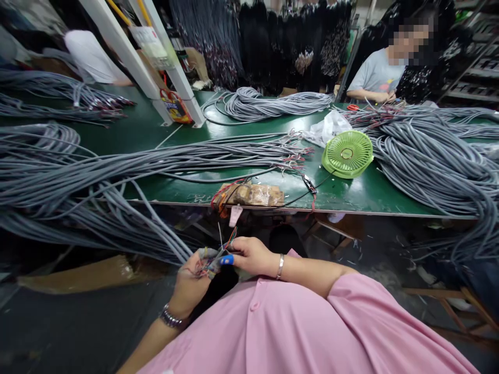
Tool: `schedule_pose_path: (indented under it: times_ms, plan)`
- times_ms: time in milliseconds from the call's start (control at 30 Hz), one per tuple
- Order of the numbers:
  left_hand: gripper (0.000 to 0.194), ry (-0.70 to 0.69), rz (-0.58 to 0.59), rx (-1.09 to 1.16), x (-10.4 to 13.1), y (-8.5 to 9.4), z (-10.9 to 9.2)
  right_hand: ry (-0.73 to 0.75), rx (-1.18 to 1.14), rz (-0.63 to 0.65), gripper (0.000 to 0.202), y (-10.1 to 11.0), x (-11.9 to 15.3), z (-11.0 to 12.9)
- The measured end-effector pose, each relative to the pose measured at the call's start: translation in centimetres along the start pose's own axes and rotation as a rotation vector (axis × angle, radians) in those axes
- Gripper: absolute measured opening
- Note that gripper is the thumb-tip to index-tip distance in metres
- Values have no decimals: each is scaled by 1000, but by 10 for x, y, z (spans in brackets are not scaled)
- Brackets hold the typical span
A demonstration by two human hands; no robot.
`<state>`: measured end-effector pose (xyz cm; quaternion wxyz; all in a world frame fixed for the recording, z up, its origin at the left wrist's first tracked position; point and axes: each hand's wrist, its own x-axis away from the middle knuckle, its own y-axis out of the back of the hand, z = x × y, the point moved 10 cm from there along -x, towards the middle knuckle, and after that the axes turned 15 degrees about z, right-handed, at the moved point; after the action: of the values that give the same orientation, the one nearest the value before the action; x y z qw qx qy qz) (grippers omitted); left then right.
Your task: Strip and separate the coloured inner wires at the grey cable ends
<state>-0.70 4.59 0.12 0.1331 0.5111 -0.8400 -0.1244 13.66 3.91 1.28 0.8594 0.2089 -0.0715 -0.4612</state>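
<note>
Grey cables (161, 226) run down from the left side of the table into my left hand (193, 280), which is closed around their stripped ends with thin coloured wires showing. My right hand (247, 254) pinches the thin coloured wires (231, 238) at one cable end, just right of my left hand. Blue wrapping shows on a finger of my right hand. Both hands are close together, in front of my body and below the table's front edge. A wooden block (253, 195) with tape and red and black wires lies at that edge, above my hands.
On the green table (187, 195) lie long grey cable bundles (218, 156), a coiled bundle (273, 104), a green fan (346, 154) and a large cable pile (432, 161). A white post stands back left. A person (378, 72) works across the table.
</note>
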Motion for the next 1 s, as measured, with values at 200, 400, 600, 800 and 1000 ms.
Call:
schedule_pose_path:
  times_ms: [200, 400, 600, 800, 1000]
  plan:
    - [29, -104, 241, -118, -5, -10, -28, 123, 268, 85, 11, 5, 11, 24]
    - [27, -100, 673, -192, -5, -23, -37, 264, 518, 224, 8, -5, 18, 44]
    - [30, -50, 878, -244, -4, -40, -39, 322, 632, 292, 13, -13, 22, 49]
    - [42, -87, 1010, -180, -2, -53, -33, 329, 642, 344, 12, -15, 25, 46]
    - [32, -103, 1102, -197, -6, -56, -40, 331, 588, 337, 10, -11, 24, 45]
